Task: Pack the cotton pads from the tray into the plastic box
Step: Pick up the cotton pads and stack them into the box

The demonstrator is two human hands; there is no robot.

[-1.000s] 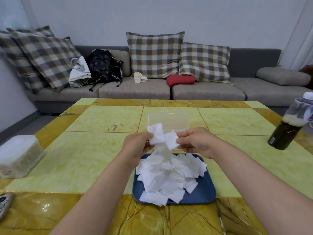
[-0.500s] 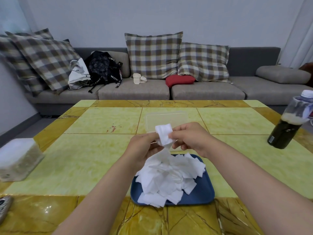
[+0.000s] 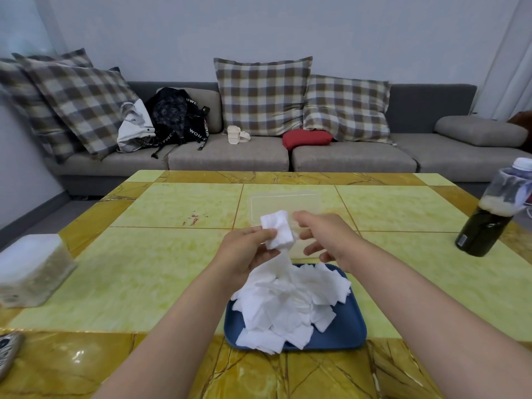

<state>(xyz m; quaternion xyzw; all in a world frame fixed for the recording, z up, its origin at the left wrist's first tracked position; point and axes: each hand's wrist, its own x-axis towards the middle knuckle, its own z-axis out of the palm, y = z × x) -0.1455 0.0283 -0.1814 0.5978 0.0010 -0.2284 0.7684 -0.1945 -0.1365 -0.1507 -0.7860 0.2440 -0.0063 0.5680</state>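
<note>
Two hands meet above the yellow tiled surface [image 3: 161, 272]. The left hand [image 3: 247, 251] pinches a small stack of white cotton pads [image 3: 276, 230] between thumb and fingers. The right hand [image 3: 325, 237] is just beside the stack, its fingers loosely curled and gripping nothing; whether its thumb touches the pads cannot be told.

Right below both hands, nearer the person, a blue tray [image 3: 345, 335] holds a loose pile of pads [image 3: 288, 300]. Just beyond the hands stands the clear plastic box [image 3: 283, 205], its near edge hidden behind them.

Well right of the right hand is a dark bottle [image 3: 483, 226] with a label too small to read. Well left of the left hand sits a white-topped box [image 3: 31, 266]. Far beyond, on the grey sofa [image 3: 354, 159], a black backpack [image 3: 178, 116] has white capitals on its straps; only fragments like "WOM" can be read.
</note>
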